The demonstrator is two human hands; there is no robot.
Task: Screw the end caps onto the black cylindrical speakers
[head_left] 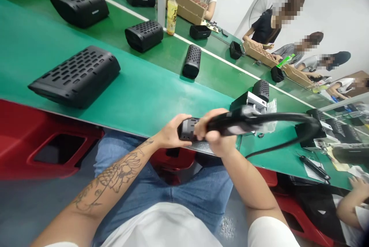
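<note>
My left hand (171,132) grips the left end of a small black plastic housing (188,128) with slots in its top, at the table's near edge. My right hand (223,141) is wrapped round a black corded electric screwdriver (230,122), somewhat blurred. The tool points left over the housing, and its thick cable loops away to the right. Its tip and the housing's right part are hidden behind my right fingers. Just beyond my right hand stands a black and silver box-shaped device (250,103), beside a clear plastic bag (271,114).
Several black slotted housings, one of them (77,76) large and close, stand along the green table (144,97). A yellow drink bottle (172,14) is by the post. Another black tool (314,168) lies at right near a co-worker's hand (359,187). People sit opposite behind cardboard boxes (187,3).
</note>
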